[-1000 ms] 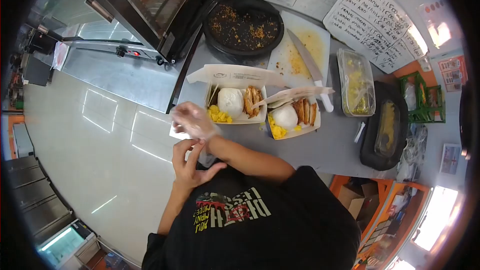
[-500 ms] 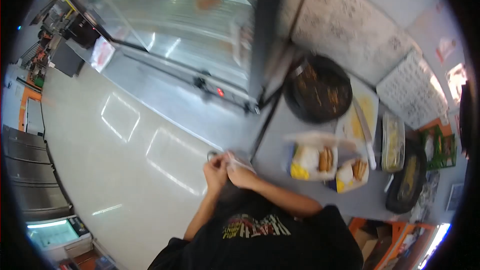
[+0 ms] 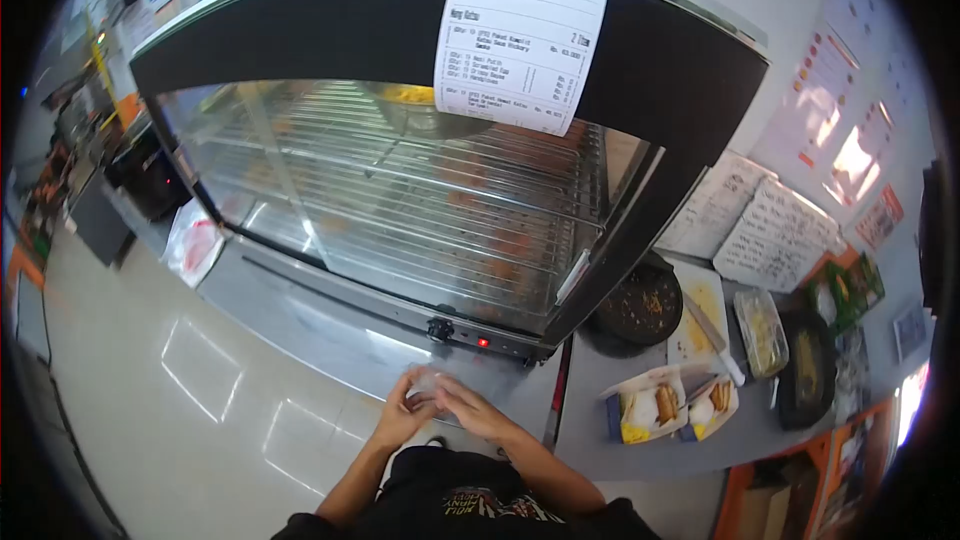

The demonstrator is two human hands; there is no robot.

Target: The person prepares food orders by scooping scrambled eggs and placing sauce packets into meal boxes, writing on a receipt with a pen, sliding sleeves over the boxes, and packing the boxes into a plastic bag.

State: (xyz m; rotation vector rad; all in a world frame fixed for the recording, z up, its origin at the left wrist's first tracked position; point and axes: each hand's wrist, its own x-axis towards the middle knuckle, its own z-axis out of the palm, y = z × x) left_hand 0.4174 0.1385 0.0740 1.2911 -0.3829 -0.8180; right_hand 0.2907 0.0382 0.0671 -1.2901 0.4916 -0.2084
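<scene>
My left hand and my right hand are close together above the front edge of the steel counter. Between them is a crumpled piece of clear plastic film; its exact kind I cannot make out. The fingers of both hands are curled and pinch at it. Just ahead stands a glass display warmer with wire racks and several fried pieces inside. To the right of my hands, two open food boxes hold white rice and browned slices.
A printed receipt hangs on the warmer's top. Behind the boxes sit a dark round pan, a knife on a stained cutting board, a clear tub and a black tray. Handwritten sheets lean against the wall.
My view has tilted up, bringing the warmer's top and the receipt into sight. My hands stay together with the plastic, now held nearer the warmer's front.
</scene>
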